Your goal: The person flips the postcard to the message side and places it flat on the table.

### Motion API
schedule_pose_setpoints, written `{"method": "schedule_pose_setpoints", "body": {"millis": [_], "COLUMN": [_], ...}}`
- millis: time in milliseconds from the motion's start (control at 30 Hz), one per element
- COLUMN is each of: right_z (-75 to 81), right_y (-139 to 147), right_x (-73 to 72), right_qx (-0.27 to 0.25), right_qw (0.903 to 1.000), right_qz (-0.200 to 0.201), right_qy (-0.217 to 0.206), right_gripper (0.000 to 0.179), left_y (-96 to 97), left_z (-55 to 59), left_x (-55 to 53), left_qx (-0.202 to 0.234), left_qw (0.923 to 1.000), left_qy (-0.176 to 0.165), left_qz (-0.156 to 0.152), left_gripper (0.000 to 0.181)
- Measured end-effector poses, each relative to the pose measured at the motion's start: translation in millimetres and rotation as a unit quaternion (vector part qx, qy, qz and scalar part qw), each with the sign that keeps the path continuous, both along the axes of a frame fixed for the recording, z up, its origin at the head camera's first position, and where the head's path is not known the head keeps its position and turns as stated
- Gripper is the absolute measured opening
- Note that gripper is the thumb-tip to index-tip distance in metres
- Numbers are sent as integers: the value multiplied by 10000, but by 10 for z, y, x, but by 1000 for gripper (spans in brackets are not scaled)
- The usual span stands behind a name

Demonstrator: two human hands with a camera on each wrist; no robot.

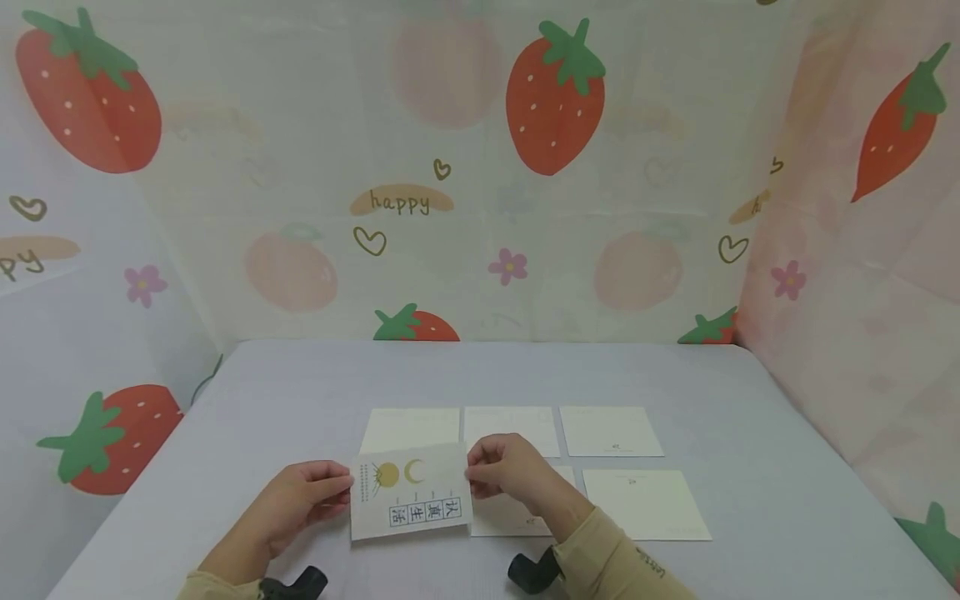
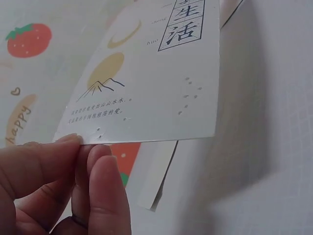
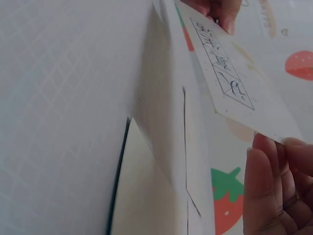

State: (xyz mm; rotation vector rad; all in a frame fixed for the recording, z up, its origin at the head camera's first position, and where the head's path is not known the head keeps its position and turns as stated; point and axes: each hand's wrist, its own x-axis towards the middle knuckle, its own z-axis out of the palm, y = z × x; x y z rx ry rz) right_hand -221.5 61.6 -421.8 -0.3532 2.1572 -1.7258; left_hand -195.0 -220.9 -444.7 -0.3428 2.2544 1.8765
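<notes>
A white postcard is held up above the table between both hands. It bears a yellow sun and moon and a row of boxed Chinese characters. My left hand pinches its left edge between thumb and fingers; in the left wrist view those fingers are at the card's corner, near the small printed lines. The right hand pinches the opposite edge at an upper corner, as the right wrist view shows with its fingertips. Beneath the right hand, a blank-looking card lies partly hidden.
Several pale cards lie face down in two rows: a back-left card, a back-middle card, a back-right card and a front-right card. A white cloth covers the table. Strawberry-print curtains surround it.
</notes>
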Motion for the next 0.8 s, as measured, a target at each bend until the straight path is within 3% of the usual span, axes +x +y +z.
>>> {"method": "schedule_pose_setpoints", "body": {"millis": [233, 400, 800], "right_z": [-86, -61, -82], "right_y": [18, 42, 74], "right_x": [-73, -78, -101], "right_qx": [-12, 75, 99], "right_qw": [9998, 10000, 9995], "right_qz": [-25, -10, -57], "right_qy": [-193, -44, 309], "right_gripper": [7, 7, 8], "left_y": [-11, -26, -58], "left_z": [35, 52, 120], "left_x": [2, 10, 25], "left_qx": [101, 140, 296], "left_qw": [9999, 9993, 9987], "left_qy": [-94, -116, -176], "left_qz": [-88, -312, -387], "left_gripper": [28, 31, 39]}}
